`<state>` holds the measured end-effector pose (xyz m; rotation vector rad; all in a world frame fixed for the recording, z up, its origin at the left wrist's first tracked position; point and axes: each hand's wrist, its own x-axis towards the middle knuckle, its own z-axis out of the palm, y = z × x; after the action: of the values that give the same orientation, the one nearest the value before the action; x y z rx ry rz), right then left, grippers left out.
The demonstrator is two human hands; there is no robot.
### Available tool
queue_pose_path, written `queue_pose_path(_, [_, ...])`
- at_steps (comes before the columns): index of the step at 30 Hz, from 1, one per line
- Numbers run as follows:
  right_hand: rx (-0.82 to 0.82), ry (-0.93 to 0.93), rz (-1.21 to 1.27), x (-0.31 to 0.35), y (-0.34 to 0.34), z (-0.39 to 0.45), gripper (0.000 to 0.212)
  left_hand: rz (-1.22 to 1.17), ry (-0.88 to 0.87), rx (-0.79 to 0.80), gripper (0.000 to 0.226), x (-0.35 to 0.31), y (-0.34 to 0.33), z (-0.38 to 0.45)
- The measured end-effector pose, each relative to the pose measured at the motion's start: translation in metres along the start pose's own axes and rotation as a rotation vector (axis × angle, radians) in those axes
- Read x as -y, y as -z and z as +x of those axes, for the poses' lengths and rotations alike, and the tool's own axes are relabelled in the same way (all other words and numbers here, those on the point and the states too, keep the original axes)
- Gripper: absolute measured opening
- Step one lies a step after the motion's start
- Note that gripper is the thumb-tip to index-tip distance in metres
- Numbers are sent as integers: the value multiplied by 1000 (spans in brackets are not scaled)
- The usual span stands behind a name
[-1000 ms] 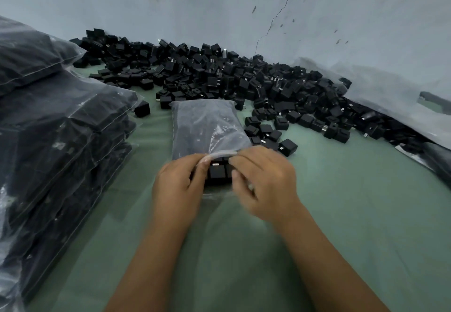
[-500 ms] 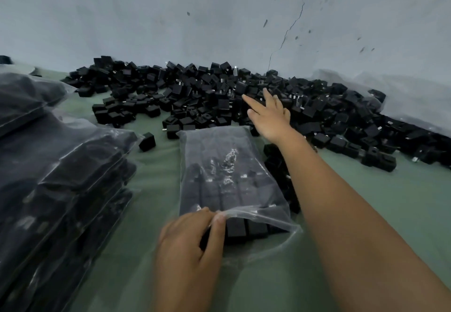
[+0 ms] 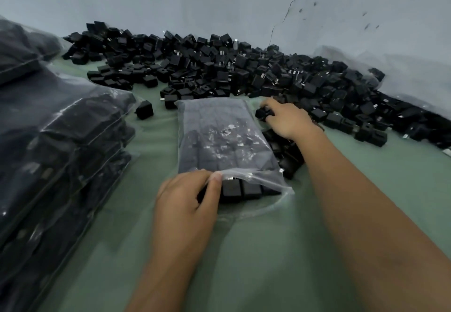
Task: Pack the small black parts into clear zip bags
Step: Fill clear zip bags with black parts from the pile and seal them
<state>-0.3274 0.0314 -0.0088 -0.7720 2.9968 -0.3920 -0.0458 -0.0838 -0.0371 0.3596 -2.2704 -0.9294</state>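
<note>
Dim, flat light; soft motion blur, wide-angle bending at the edges.

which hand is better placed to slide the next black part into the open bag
Right. The right hand already grips a black part beside the pile, while the left hand pinches the zip bag mouth open.

the left hand (image 3: 188, 197) lies palm down, close in, thumb and fingers pinching the bag's open edge. the right hand (image 3: 286, 118) reaches forward on a straight forearm, fingers curled around a black part.
</note>
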Motion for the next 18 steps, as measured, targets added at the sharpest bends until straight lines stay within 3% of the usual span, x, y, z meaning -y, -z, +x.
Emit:
queue_pose_path(6, [73,5,122,-7,16,-66,33,-30,14,-11,36,-3,1,0])
queue_pose_path(7, [-23,-4,202,-6,18,-80,32,-36,19,-8,38,-4,2,0])
queue_pose_path(9, [-365,-27,396,-2,16,-115,27,-57,26,-2,40,-3,1,0])
queue_pose_path(12, [-747,-222,695,14,-5,-172,29,-67,41,-2,40,-3,2,-3])
queue_pose_path(14, [-740,-272,725,22,-22,-197,40,-69,41,-9,39,-2,1,-4])
queue_pose_path(18, [-426,-68,412,19,-34,-208,71,-65,55,-13,40,1,-1,-6])
